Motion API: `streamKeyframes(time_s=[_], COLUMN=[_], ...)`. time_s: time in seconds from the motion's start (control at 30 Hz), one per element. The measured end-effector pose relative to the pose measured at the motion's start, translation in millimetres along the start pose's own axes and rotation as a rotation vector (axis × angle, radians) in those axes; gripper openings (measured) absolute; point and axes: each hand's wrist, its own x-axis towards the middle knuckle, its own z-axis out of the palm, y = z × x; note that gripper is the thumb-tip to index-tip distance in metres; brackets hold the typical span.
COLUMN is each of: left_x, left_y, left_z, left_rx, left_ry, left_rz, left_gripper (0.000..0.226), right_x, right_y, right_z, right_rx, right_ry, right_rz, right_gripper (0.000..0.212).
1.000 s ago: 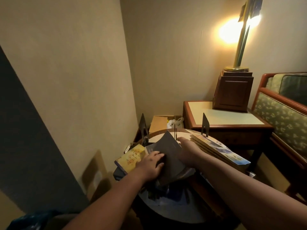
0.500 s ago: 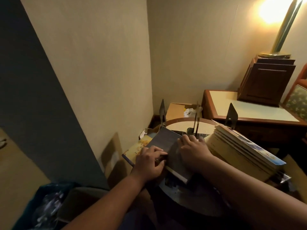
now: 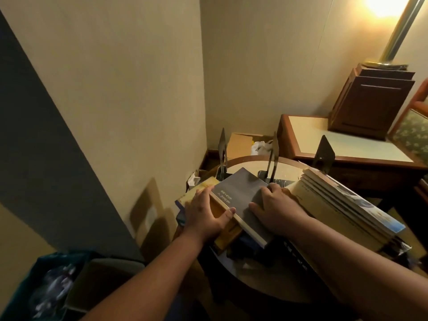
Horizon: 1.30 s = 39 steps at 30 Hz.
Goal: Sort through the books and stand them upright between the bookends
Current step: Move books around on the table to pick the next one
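Our left hand (image 3: 203, 214) lays straight fingers along the left edge of the dark grey softcover book (image 3: 240, 193), thumb pressing it, while our right hand (image 3: 275, 209) curls over its right edge. The book lies cover-up on a pile, long axis far-left to near-right, just before the black metal bookends (image 3: 274, 154).

A round table (image 3: 245, 164) bears three bookends (image 3: 273, 156), a slanting stack of books (image 3: 335, 205) and a jumbled pile (image 3: 223, 231).
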Motion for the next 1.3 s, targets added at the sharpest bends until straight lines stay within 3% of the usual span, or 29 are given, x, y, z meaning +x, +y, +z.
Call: streamKeyframes(time_s=[0.17,0.27,0.5,0.67,0.87,1.13,1.3], left_x=[9.2,14.7,23.1,19.9,24.5,25.3,16.0], left_y=[1.4,-6.8,-22.5,-24.0,-23.9,-17.5,-9.3], left_z=[-0.4,-9.2,-23.1,-29.3,-44.1,-52.8,-59.5], left_rx=[-0.171,-0.09,-0.043,-0.3,-0.557,-0.427,-0.391], left_ry=[0.04,0.047,-0.029,-0.014,-0.031,-0.106,-0.068], left_rz=[-0.011,0.006,0.008,-0.061,-0.101,-0.085,-0.084], left_gripper=[0.082,0.074,0.092,0.096,0.074,0.075,0.066], right_x=[-0.4,-2.0,13.3,26.4,31.9,38.6,38.2], right_y=[2.1,-3.6,-13.4,-20.2,-18.3,-18.6,-18.7], right_z=[3.3,9.3,19.0,25.8,23.8,22.3,20.2], right_rx=[0.003,0.038,0.021,0.014,0.074,0.057,0.032], right_ry=[-0.005,-0.015,-0.003,0.024,0.004,0.017,0.011], right_rz=[0.002,-0.032,-0.117,-0.179,-0.251,-0.293,-0.327], right_gripper=[0.056,0.058,0.064,0.064,0.062,0.062,0.064])
